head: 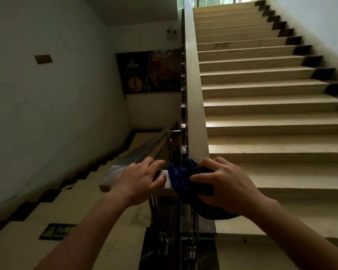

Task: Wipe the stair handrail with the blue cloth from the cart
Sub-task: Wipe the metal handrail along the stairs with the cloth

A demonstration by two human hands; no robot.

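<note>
Two hands are showing low in the middle of the frame. At the far left, a pale wall (18, 94) is filling that side, and a small brown plate (43, 59) is hanging on it in the upper left. A green sign (57, 230) is lying on the floor in the lower left. A dark poster (148, 72) is hanging just left of the middle.

The left hand (139, 180) is holding the handrail (193, 84) at its low bend, with its fingers a little apart and curling over the rail. Just beside those fingertips, the blue cloth (181, 178) is sitting bunched up on the handrail. The right hand (222, 186) is gripping the blue cloth and pressing it on the rail, fingers curling down into it. Some cloth is hanging below that hand. From the cloth, the handrail is running up to the top middle. Pale stairs (261, 94) are climbing up the right side.
</note>
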